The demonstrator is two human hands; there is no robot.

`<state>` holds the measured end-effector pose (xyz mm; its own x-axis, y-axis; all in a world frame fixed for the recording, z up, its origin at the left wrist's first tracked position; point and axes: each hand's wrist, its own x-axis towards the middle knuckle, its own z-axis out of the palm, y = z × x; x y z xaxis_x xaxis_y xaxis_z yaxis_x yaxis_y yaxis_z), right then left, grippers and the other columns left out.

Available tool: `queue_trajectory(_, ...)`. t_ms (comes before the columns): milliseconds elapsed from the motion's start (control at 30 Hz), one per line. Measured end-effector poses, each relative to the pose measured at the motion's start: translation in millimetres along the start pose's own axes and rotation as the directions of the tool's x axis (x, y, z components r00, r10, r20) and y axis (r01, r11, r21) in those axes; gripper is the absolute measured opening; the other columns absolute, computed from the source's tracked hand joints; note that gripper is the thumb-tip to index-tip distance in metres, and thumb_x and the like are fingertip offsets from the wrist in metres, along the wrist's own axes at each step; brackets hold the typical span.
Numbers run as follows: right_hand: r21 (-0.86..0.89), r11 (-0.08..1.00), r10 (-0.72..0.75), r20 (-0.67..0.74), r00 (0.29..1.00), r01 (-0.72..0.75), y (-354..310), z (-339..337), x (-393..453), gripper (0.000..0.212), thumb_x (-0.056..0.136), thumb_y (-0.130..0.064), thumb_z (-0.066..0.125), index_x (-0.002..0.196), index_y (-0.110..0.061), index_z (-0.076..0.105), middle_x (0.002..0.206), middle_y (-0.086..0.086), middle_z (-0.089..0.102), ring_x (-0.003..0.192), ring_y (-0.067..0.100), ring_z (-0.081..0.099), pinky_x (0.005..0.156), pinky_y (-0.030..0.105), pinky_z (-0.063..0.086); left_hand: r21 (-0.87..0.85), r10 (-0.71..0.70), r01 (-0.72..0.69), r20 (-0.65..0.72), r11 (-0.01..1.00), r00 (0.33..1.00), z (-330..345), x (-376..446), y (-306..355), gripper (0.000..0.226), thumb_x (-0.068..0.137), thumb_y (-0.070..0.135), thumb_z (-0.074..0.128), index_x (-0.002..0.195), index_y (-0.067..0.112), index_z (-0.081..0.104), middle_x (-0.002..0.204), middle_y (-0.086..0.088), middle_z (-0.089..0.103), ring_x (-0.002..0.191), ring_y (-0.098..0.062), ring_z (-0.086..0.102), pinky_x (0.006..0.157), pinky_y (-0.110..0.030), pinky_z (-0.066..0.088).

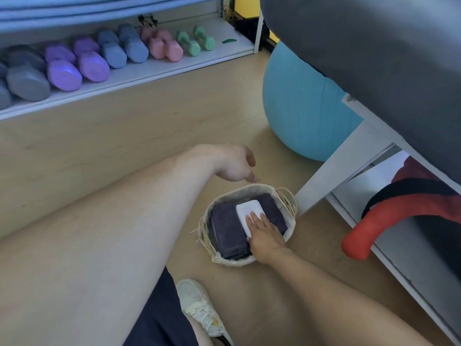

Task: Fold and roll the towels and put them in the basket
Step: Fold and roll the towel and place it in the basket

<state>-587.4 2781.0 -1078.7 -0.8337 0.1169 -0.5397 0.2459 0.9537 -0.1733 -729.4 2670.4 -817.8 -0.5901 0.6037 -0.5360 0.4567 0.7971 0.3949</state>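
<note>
White towel (pixel 247 211): rolled or folded into a compact block, lying in the basket between two dark towels, touching both. It looks soft and light, likely to spring loose if let go carelessly, so a flat press on top seems the safe way to seat it.
Dark towels: one (pixel 228 231) on the left side of the basket, one (pixel 273 208) on the right, partly hidden by the hand. Plush cloth, probably giving under pressure and not slippery.
Basket (pixel 287 236): small, woven, pale lining, rope handles at both ends. It stands on the floor just beside a white leg of the table. It looks light and could slide if pushed sideways; the handles or rim are the likely places to hold it.
Right hand (pixel 264 233): laid on the white towel's near end, fingers (pixel 254 217) straight and slightly spread, pressing rather than pinching.
Left hand (pixel 234 163): hanging above the far rim of the basket, holding nothing, fingers loosely curled downward and not touching it.
Stage: judged from how it lies, the basket looks nearly full, and this towel is being tucked in.
Floor (pixel 124 146): smooth, pale wood look, bare around the basket.
Room: a low shelf (pixel 139 71) with coloured dumbbells (pixel 92 63), a blue exercise ball (pixel 299 108), a grey padded table (pixel 374 58) with red gear on the shelf beneath, and a pale shoe (pixel 199 305) near the person's knee.
</note>
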Motion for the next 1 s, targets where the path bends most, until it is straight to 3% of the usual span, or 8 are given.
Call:
queue_trajectory(133,0.009,1.000,0.006,0.068,0.998,-0.007,-1.5,0.3,6.4,0.075,0.106,-0.028,0.040,0.161,-0.024,-0.010,0.168,-0.004,-0.020,0.155,0.023,-0.018,0.126,0.045,0.005,0.010,-0.003,0.003,0.007,1.000,1.000,0.6,0.0,1.8,0.056,0.095,0.041,0.066,0.145,0.020,0.051,0.143,-0.001,0.056,0.127,-0.024,0.054,0.096,-0.029,0.042)
queue_trajectory(267,0.115,0.993,0.022,0.055,0.998,-0.028,-3.0,-13.8,3.3,0.067,0.108,-0.040,0.031,0.162,-0.026,-0.006,0.169,-0.005,-0.017,0.156,0.027,-0.011,0.125,0.048,0.011,0.013,-0.001,0.001,-0.003,1.000,1.000,0.1,-0.1,5.0,0.057,0.095,0.040,0.067,0.145,0.019,0.051,0.144,-0.001,0.056,0.128,-0.024,0.054,0.093,-0.026,0.040)
queue_trajectory(400,0.411,0.893,0.284,-0.199,0.938,-0.183,-1.3,-16.5,-0.1,0.051,0.108,-0.036,0.031,0.158,-0.025,0.025,0.166,0.003,0.019,0.148,0.029,0.023,0.117,0.047,0.031,0.016,0.012,-0.012,0.000,1.000,1.000,0.3,-0.1,8.4,0.057,0.093,0.042,0.068,0.144,0.021,0.052,0.142,0.000,0.057,0.126,-0.024,0.054,0.096,-0.029,0.042)
queue_trajectory(467,0.525,0.823,0.378,-0.223,0.898,-0.216,3.9,-10.4,2.2,0.047,0.108,-0.027,0.035,0.154,-0.022,0.033,0.160,0.008,0.029,0.145,0.030,0.029,0.116,0.045,0.033,0.023,0.017,-0.017,0.004,1.000,1.000,0.7,-1.0,8.8,0.058,0.093,0.042,0.068,0.144,0.022,0.051,0.142,0.001,0.057,0.126,-0.024,0.054,0.097,-0.030,0.043)
queue_trajectory(567,0.586,0.784,0.371,-0.179,0.911,-0.204,8.2,1.3,1.2,0.047,0.107,-0.023,0.039,0.154,-0.019,0.035,0.156,0.009,0.034,0.141,0.030,0.036,0.115,0.041,0.034,0.037,0.019,-0.019,0.003,0.999,1.000,0.4,-2.9,7.2,0.057,0.093,0.043,0.068,0.143,0.022,0.051,0.142,0.000,0.057,0.126,-0.024,0.054,0.100,-0.031,0.044)
queue_trajectory(700,0.571,0.791,0.346,-0.122,0.930,-0.220,5.8,2.5,-1.3,0.051,0.107,-0.032,0.042,0.155,-0.020,0.033,0.148,0.011,0.044,0.132,0.029,0.047,0.107,0.038,0.041,0.035,0.009,-0.009,-0.001,0.999,1.000,-1.2,-2.7,4.6,0.057,0.092,0.045,0.068,0.142,0.023,0.052,0.140,0.000,0.058,0.125,-0.025,0.055,0.103,-0.035,0.045)
queue_trajectory(867,0.585,0.784,0.312,-0.079,0.947,-0.210,5.7,-11.2,7.2,0.059,0.104,-0.036,0.049,0.158,-0.020,0.029,0.151,0.012,0.044,0.136,0.030,0.046,0.109,0.039,0.039,0.032,0.008,-0.008,0.010,0.999,1.000,-0.2,-0.9,8.3,0.057,0.093,0.043,0.067,0.144,0.022,0.051,0.142,0.000,0.057,0.127,-0.024,0.054,0.102,-0.033,0.044)
queue_trajectory(1000,0.681,0.691,0.331,-0.001,0.944,-0.242,6.6,-17.3,10.0,0.066,0.101,-0.029,0.058,0.158,-0.020,0.026,0.155,0.007,0.042,0.139,0.030,0.044,0.111,0.041,0.040,0.024,0.004,-0.004,0.013,1.000,1.000,0.5,0.3,9.1,0.057,0.093,0.043,0.068,0.144,0.023,0.050,0.143,0.001,0.057,0.128,-0.024,0.054,0.102,-0.032,0.043)
